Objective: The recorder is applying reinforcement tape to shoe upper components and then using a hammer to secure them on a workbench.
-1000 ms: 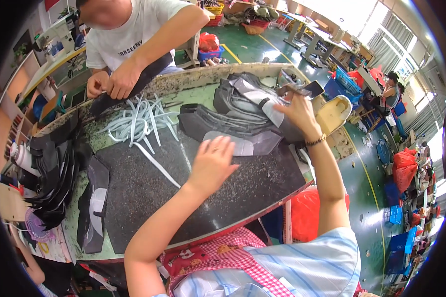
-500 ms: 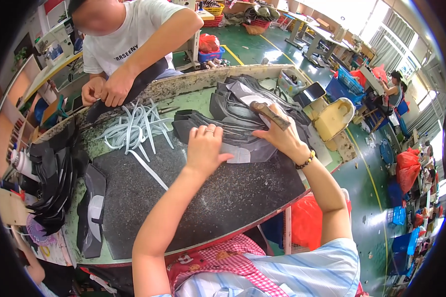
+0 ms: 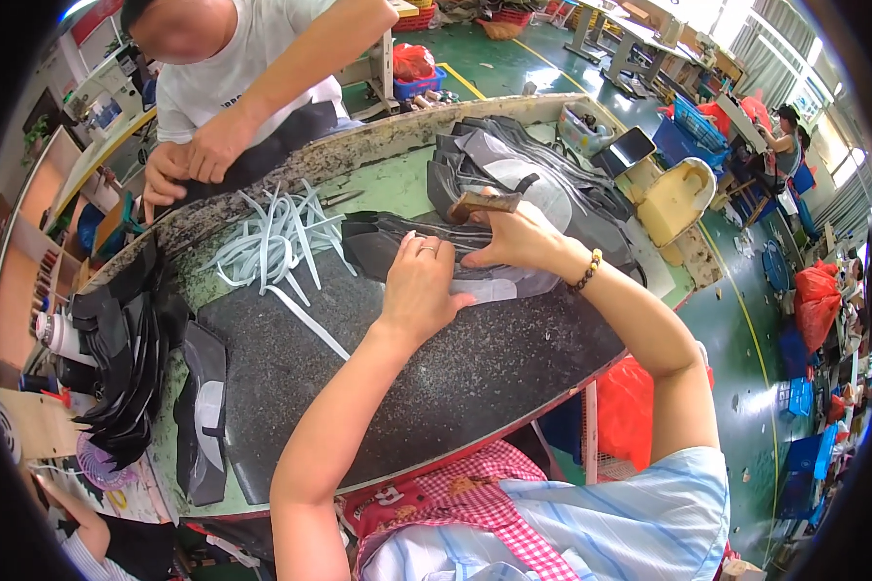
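left hand: flat, fingers spread, pressing dark cut piece near the mat's far edge | right hand: closed around brown-handled tool, resting on that piece | white strips: toward far left corner | co-worker's hands: at table's far edge

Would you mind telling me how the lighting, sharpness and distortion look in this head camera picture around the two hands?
Head view: even daylight, brightest and washed out at the windows upper right; soft shadows only. The left hand and right hand on the dark shoe pieces look fairly sharp. Fisheye bends the table edge into an arc, and a black rim cuts off the corners.
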`<move>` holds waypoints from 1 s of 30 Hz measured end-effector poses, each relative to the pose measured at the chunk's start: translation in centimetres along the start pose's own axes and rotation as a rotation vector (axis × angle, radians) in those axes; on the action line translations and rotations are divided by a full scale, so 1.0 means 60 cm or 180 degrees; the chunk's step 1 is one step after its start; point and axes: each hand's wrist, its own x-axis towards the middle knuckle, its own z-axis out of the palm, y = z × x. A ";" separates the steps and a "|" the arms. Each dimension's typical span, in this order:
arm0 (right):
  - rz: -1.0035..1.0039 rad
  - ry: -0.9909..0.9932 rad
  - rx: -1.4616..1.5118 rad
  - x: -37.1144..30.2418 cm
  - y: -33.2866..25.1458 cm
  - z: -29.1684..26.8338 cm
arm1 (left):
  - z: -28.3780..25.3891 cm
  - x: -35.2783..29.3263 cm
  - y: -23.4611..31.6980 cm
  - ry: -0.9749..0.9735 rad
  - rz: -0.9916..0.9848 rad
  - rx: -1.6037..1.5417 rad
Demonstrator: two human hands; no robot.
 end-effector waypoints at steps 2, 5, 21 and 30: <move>0.0055 -0.0069 0.0050 0.005 -0.005 -0.002 | -0.004 -0.004 0.004 0.0177 0.0005 0.0121; 0.0245 -0.0408 -0.0102 0.011 -0.002 0.001 | -0.010 -0.007 0.003 -0.0038 -0.0020 0.0203; -0.0086 -0.0487 -0.0751 0.035 0.052 0.013 | -0.098 -0.156 0.217 0.0133 0.1187 -0.0513; -0.1129 0.0099 0.0396 -0.082 -0.143 -0.030 | -0.159 -0.328 0.042 -0.1305 -0.2216 -0.1335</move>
